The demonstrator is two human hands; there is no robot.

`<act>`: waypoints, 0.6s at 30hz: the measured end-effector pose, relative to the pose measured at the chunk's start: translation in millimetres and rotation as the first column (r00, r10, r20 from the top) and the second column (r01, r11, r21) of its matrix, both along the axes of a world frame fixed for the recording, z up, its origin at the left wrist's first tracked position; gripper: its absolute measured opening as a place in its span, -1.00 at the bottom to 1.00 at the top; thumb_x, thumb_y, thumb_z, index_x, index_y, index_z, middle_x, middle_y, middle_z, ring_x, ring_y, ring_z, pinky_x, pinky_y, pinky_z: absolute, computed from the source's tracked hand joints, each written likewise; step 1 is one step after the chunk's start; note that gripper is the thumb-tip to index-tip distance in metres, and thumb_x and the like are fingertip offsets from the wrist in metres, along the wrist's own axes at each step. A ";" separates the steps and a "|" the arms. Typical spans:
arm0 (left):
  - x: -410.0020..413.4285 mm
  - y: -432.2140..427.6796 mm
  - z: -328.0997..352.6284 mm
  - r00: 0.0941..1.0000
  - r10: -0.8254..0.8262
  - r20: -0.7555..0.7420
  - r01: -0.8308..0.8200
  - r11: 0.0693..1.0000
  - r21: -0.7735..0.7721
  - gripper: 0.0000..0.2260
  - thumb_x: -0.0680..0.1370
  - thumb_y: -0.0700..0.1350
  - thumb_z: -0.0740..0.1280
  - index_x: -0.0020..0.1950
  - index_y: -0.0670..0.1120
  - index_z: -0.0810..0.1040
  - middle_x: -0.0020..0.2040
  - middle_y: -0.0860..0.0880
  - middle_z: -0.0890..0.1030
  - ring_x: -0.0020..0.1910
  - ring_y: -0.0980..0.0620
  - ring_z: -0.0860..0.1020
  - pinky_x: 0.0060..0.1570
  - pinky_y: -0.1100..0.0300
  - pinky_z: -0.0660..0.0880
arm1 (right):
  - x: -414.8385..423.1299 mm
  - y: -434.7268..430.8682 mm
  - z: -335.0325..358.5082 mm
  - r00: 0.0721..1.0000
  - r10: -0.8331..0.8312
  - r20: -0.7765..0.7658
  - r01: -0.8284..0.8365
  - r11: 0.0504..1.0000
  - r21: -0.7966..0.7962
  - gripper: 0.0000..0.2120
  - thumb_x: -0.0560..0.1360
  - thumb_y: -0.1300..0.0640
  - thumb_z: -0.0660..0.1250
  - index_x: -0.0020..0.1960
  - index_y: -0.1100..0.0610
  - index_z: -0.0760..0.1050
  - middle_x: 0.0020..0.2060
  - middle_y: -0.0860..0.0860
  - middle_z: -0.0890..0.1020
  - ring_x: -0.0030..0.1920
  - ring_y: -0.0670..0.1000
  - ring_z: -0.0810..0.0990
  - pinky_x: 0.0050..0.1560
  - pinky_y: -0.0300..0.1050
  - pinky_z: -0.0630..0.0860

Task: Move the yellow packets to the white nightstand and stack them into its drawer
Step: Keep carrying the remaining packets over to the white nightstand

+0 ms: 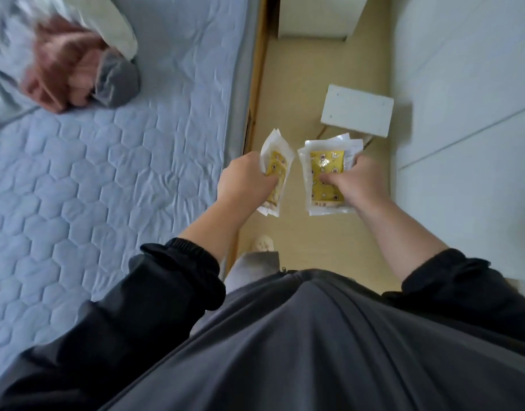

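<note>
Over the beige floor (300,93) beside the quilted bed (121,179), the left hand (249,182) curls its fingers round some yellow packets (280,163); the right hand (354,182) clamps a second bundle (326,161), just apart

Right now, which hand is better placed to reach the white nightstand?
Probably the right hand: it lines up with the nightstand; the left hand sits nearer the bed. Both grip yellow packets.

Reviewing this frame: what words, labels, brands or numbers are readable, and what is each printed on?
No text can be read.
left-hand packets: yellow panel with small round pictures; any print is too blurred to read.
right-hand packets: dark marks along the yellow panel's lower edge, too small and blurred to read.
</note>
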State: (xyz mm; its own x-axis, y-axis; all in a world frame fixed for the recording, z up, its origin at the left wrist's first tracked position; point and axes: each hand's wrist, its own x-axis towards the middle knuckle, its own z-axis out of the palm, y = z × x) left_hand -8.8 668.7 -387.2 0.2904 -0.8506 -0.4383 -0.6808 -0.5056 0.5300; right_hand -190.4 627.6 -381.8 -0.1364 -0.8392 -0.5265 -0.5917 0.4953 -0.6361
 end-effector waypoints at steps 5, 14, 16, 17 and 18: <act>15.4 -112.1 16.5 1.000 -0.024 -0.013 0.024 0.999 -0.026 -0.86 0.45 -0.07 0.32 -0.04 -0.08 0.49 -0.27 0.07 0.49 -0.24 0.01 0.52 -0.33 0.15 0.49 | 17.0 -97.7 11.6 1.000 -0.001 -0.002 0.001 1.000 -0.031 -0.63 0.30 0.08 0.57 -0.22 0.15 0.37 -0.32 0.07 0.48 -0.30 0.05 0.48 -0.41 -0.17 0.33; 1.5 -314.0 15.1 1.000 -0.023 -0.001 0.022 0.998 -0.064 -0.86 0.47 -0.03 0.35 -0.02 -0.04 0.48 -0.21 0.05 0.54 -0.19 0.01 0.57 -0.24 0.12 0.57 | 0.5 -293.3 -3.1 0.991 -0.109 0.081 0.112 0.993 -0.039 -0.57 0.25 0.15 0.59 0.02 0.29 0.54 -0.11 0.15 0.68 -0.16 0.12 0.68 -0.06 0.14 0.62; -3.5 -354.3 17.8 1.000 -0.010 -0.027 0.008 0.997 -0.077 -0.88 0.48 -0.03 0.35 -0.05 -0.04 0.49 -0.24 0.08 0.54 -0.23 0.04 0.57 -0.30 0.17 0.54 | -3.7 -335.9 1.2 0.988 -0.129 0.085 0.133 0.990 -0.039 -0.54 0.25 0.15 0.59 0.04 0.32 0.53 -0.07 0.19 0.67 -0.13 0.14 0.68 -0.06 0.14 0.61; -5.7 -373.7 18.4 0.999 -0.010 -0.043 0.006 0.996 -0.089 -0.89 0.49 -0.03 0.35 -0.04 -0.03 0.50 -0.24 0.09 0.54 -0.24 0.07 0.57 -0.34 0.19 0.51 | -4.8 -356.4 3.3 0.987 -0.135 0.086 0.139 0.989 -0.046 -0.51 0.25 0.14 0.59 0.06 0.34 0.52 -0.05 0.22 0.66 -0.11 0.16 0.68 -0.06 0.15 0.61; -7.1 -392.4 19.5 0.998 -0.009 -0.055 0.004 0.995 -0.095 -0.89 0.49 -0.04 0.35 -0.04 -0.03 0.50 -0.24 0.09 0.54 -0.25 0.09 0.56 -0.38 0.21 0.49 | -4.6 -376.4 6.1 0.987 -0.141 0.083 0.146 0.988 -0.056 -0.48 0.24 0.12 0.59 0.07 0.36 0.51 -0.03 0.25 0.65 -0.09 0.18 0.67 -0.06 0.16 0.61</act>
State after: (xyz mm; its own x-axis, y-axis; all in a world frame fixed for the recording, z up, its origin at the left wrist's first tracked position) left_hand -16.0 276.3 -367.8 0.2621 -0.8909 -0.3710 -0.6524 -0.4469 0.6121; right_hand -195.0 251.2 -375.7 -0.2177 -0.8449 -0.4886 -0.4643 0.5300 -0.7096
